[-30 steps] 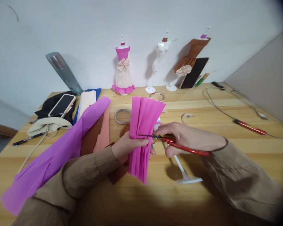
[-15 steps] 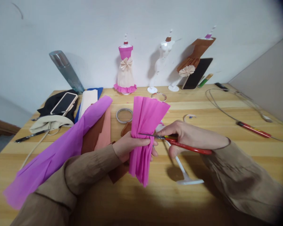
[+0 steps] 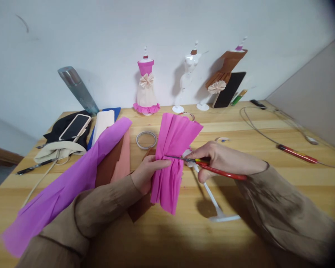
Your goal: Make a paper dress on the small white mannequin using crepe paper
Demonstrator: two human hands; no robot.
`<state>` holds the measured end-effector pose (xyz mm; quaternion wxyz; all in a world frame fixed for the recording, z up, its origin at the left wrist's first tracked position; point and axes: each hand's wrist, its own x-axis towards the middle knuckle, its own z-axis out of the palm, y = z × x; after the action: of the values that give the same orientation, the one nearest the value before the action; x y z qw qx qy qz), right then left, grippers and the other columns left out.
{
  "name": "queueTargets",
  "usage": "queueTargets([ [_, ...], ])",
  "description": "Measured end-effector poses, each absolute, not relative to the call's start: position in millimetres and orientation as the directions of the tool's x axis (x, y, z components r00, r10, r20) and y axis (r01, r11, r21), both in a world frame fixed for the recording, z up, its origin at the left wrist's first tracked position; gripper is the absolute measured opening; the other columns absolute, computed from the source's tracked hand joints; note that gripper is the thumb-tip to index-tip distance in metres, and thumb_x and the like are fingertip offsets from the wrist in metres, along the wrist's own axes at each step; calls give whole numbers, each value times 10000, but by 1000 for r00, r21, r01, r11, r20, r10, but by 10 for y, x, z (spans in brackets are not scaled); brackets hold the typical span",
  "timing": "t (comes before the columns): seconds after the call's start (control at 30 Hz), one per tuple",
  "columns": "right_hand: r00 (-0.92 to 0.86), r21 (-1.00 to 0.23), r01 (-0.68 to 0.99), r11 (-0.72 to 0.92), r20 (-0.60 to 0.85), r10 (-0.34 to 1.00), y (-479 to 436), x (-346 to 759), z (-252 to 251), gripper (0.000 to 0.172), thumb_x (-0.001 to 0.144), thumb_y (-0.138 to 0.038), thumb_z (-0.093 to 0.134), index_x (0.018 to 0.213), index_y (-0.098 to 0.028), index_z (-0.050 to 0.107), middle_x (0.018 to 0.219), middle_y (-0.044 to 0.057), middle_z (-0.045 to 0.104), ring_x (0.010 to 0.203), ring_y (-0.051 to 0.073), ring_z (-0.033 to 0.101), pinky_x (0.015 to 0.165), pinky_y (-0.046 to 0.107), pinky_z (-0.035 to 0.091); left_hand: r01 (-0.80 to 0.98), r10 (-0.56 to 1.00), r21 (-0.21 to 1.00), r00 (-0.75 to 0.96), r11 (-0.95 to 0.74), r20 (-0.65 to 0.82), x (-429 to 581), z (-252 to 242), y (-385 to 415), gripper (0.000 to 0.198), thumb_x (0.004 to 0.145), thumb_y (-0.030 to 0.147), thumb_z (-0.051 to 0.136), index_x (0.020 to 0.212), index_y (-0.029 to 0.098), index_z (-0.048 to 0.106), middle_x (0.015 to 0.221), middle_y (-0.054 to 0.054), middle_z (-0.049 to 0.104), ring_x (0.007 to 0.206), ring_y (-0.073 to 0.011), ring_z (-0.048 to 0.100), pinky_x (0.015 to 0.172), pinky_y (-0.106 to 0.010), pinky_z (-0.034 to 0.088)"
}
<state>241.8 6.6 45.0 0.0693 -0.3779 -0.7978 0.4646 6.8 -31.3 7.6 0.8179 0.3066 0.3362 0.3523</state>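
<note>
My left hand (image 3: 150, 169) pinches a pleated piece of pink crepe paper (image 3: 176, 134) near its middle, thumb in front and the other fingers hidden behind. The paper fans out above and below the grip. My right hand (image 3: 212, 158) is closed around the red handles of a pair of scissors (image 3: 223, 173). Their blades lie across the gathered middle of the paper, just above my left thumb. Behind and below my right hand, a white mannequin stand (image 3: 212, 197) lies on the table (image 3: 167, 243).
At left lie a purple paper roll (image 3: 72, 178), brown and salmon sheets, a phone (image 3: 75, 127) and a pen (image 3: 36, 166). A tape roll (image 3: 146, 140) sits mid-table. Small mannequins, one in a pink dress (image 3: 146, 85), line the wall. A red-handled corded tool (image 3: 297, 153) lies right.
My left thumb has shifted slightly left, and the left fingertips that showed at the paper's right edge are now hidden. The scissors stay across the paper's middle. The camera view has tilted slightly.
</note>
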Motion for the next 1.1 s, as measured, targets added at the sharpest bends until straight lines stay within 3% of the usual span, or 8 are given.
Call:
queueTargets([
  [0.17, -711, -803, 538, 258, -268, 650, 77, 2465, 398, 453, 701, -588, 802, 836, -165, 711, 613, -60, 468, 545, 94, 377, 507, 233, 299, -383, 806, 741, 472, 552, -356, 88, 81, -344, 377, 646, 357, 853, 874, 73, 757, 750, -120, 732, 668, -210, 680, 661, -343, 551],
  [0.53, -788, -832, 416, 366, -130, 601, 73, 2428, 385, 534, 775, -674, 700, 811, -146, 628, 693, -35, 495, 599, 101, 381, 547, 240, 308, -341, 820, 785, 461, 517, -340, 83, 43, -323, 383, 662, 374, 850, 894, 80, 768, 802, -117, 743, 704, -215, 686, 726, -359, 543],
  [0.8, -790, -780, 463, 422, -148, 594, 23, 2397, 446, 539, 797, -658, 690, 899, -129, 677, 682, -37, 478, 609, 112, 383, 563, 248, 322, -262, 814, 830, 478, 492, -331, 84, 69, -351, 401, 656, 418, 850, 862, 82, 778, 784, -117, 744, 713, -215, 678, 715, -342, 524],
  [0.93, -796, -771, 462, 438, -143, 589, -3, 2352, 488, 602, 799, -688, 664, 993, -120, 708, 727, -6, 562, 609, 122, 432, 583, 260, 365, -263, 811, 829, 483, 493, -329, 93, 68, -362, 411, 652, 425, 858, 877, 90, 783, 801, -111, 746, 732, -213, 676, 727, -343, 523],
  [1.1, -808, -777, 418, 471, -81, 583, -8, 2332, 462, 624, 782, -727, 647, 957, -134, 730, 737, 16, 620, 620, 140, 477, 601, 264, 390, -256, 812, 831, 476, 495, -337, 110, 57, -375, 451, 615, 468, 880, 841, 91, 780, 810, -105, 744, 734, -203, 669, 738, -342, 520],
])
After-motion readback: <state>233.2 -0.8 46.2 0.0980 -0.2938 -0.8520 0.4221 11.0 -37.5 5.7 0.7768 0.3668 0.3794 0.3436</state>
